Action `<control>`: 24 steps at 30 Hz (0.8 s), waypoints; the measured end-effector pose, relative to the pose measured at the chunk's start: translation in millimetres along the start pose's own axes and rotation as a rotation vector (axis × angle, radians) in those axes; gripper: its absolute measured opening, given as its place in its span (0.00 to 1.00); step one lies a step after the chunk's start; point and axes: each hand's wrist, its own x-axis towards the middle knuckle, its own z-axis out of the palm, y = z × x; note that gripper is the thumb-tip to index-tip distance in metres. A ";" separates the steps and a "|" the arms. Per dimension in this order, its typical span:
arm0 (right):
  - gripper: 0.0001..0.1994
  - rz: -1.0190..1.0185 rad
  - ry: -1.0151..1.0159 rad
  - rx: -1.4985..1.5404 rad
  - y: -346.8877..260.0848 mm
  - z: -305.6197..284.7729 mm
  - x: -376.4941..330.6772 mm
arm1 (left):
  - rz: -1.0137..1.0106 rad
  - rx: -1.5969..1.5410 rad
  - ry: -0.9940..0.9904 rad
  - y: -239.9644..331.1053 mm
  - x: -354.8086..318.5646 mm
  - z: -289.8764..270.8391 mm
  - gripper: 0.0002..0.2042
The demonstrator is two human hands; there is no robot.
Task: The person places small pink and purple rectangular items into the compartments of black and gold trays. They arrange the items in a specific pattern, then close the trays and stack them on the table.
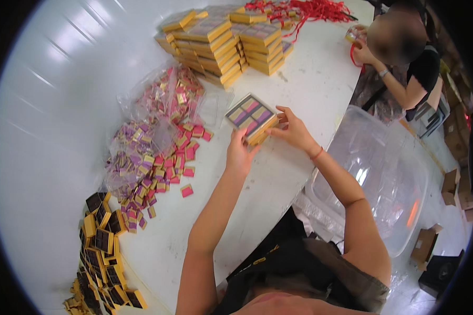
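A square gold box [250,113] with four dark-framed compartments is held tilted just above the table, pink and purple pieces showing in them. What looks like a clear cover lies over its top. My left hand [239,153] grips its near left edge, thumb up along the side. At the right corner, my right hand [295,131] has thumb and fingers closed on the box. Left of it are loose small pink and purple gold-edged pieces [186,152], spilling from clear plastic bags [165,100]. A clear plastic lid or tray [210,109] lies between bags and box.
Stacks of filled gold boxes [210,47] stand at the far side, with red ribbons [312,10] behind them. Gold boxes with dark insides [102,241] are heaped at lower left. A clear plastic tub [370,173] stands right of the table [278,189]. Another person [404,79] handles red ribbon.
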 end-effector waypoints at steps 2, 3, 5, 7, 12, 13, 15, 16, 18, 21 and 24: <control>0.46 0.110 0.056 -0.041 8.4 -27.9 45.6 | -0.023 0.054 0.015 13.3 53.0 38.1 0.22; 0.44 0.163 0.078 -0.062 10.8 -37.7 65.9 | -0.013 0.060 0.027 19.7 78.3 51.6 0.23; 0.41 0.212 0.049 0.271 19.8 -41.6 97.5 | -0.009 0.064 0.071 28.0 119.2 68.5 0.24; 0.34 0.210 0.071 0.515 29.6 -28.4 123.6 | 0.020 0.016 0.036 39.0 148.5 74.2 0.23; 0.15 -0.041 0.013 1.175 55.8 2.6 165.7 | 0.219 -0.224 -0.387 73.3 173.4 74.3 0.27; 0.10 -0.080 -0.008 1.155 48.9 20.6 159.7 | 0.292 -0.094 -0.286 71.6 165.1 53.9 0.26; 0.11 -0.051 -0.096 1.174 114.0 -20.0 177.0 | 0.375 0.229 -0.272 67.6 135.0 53.5 0.27; 0.12 0.008 0.054 1.059 96.4 -6.3 167.9 | 0.406 0.440 -0.243 63.4 107.0 22.9 0.28; 0.18 0.105 0.339 0.887 79.0 -15.5 155.6 | 0.545 0.551 -0.112 52.2 29.2 -23.5 0.25; 0.20 -0.065 0.508 0.548 44.4 -1.5 142.0 | 0.785 0.640 0.210 81.1 -75.8 -131.5 0.20; 0.19 -0.393 0.496 0.279 0.2 27.3 113.8 | 0.863 1.072 1.110 120.1 -189.8 -296.7 0.29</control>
